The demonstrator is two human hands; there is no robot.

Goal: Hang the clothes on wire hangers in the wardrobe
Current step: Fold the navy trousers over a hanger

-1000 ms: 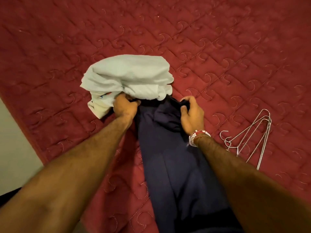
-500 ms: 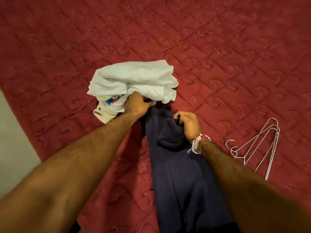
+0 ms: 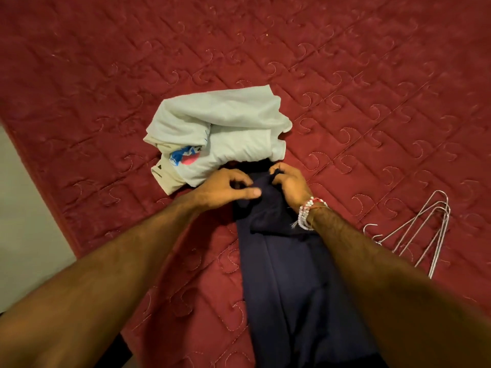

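A dark navy garment [image 3: 289,274] lies lengthwise on the red quilt, running from the crumpled white clothes [image 3: 225,128] down to the bottom edge. My right hand [image 3: 289,181], with a bead bracelet on the wrist, grips the garment's top edge in curled fingers. My left hand [image 3: 225,188] rests on the same top edge just to the left, fingers bent and thumb stretched across the cloth. The white pile shows a blue and pink print on its left side. A small bunch of wire hangers [image 3: 417,232] lies on the quilt to the right of my right forearm.
The red quilted bedspread [image 3: 345,75] fills most of the view. Its left edge [image 3: 39,187] runs diagonally, with pale floor beyond it at the far left.
My left hand has come out from under the white pile and moved right onto the navy garment's top. The right hand stays on the same edge. The camera has shifted slightly.
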